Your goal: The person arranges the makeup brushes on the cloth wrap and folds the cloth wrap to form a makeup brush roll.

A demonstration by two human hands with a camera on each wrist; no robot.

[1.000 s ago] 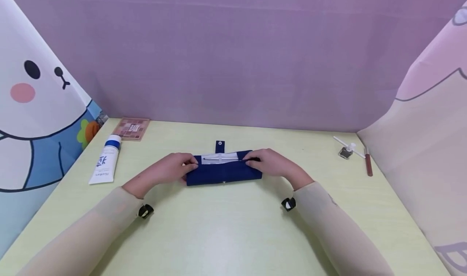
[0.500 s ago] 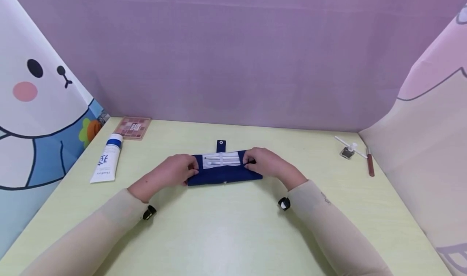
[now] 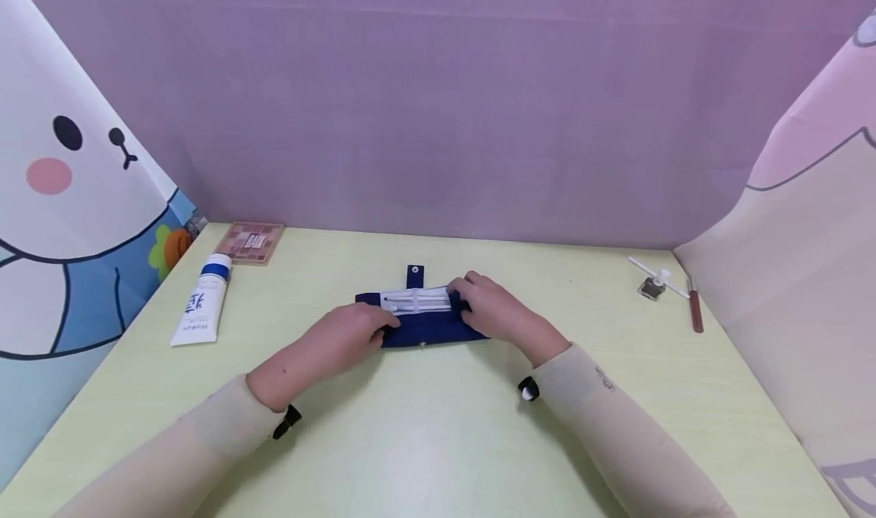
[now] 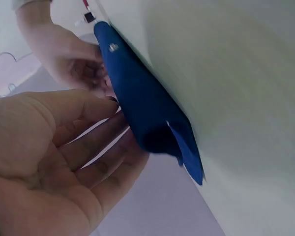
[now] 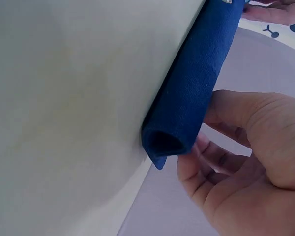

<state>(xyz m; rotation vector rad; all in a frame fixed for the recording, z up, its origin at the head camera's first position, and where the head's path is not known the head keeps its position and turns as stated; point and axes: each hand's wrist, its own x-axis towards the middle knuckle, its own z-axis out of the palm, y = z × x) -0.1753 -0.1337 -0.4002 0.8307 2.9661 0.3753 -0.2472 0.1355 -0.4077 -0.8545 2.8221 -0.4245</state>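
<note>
Blue cloth makes up the roll-up pouch (image 3: 427, 322) that lies in the middle of the pale green table (image 3: 424, 442). It is partly rolled, and the wrist views show the rolled end as a soft tube (image 5: 187, 113) lying on the table. White sticks (image 3: 419, 301) are tucked side by side in a white band on the open part, and a small blue tab with a snap (image 3: 414, 274) sticks out at the far edge. The left hand (image 3: 335, 344) sits at the left end of the pouch with its fingers (image 4: 96, 155) curled against the rolled cloth and the thumb on top. The right hand (image 3: 498, 313) sits at the right end, and its fingers (image 5: 221, 162) curl round the roll too. Both hands hold the pouch between them. Off to the left lie a white tube with a blue cap (image 3: 202, 306) and a pink box of little colour squares (image 3: 249, 242). Far to the right, near the table edge, are a small bottle (image 3: 652, 285) with a white stick beside it and a thin brown stick (image 3: 694, 309). A rabbit picture (image 3: 68, 198) hangs on the left wall.
</note>
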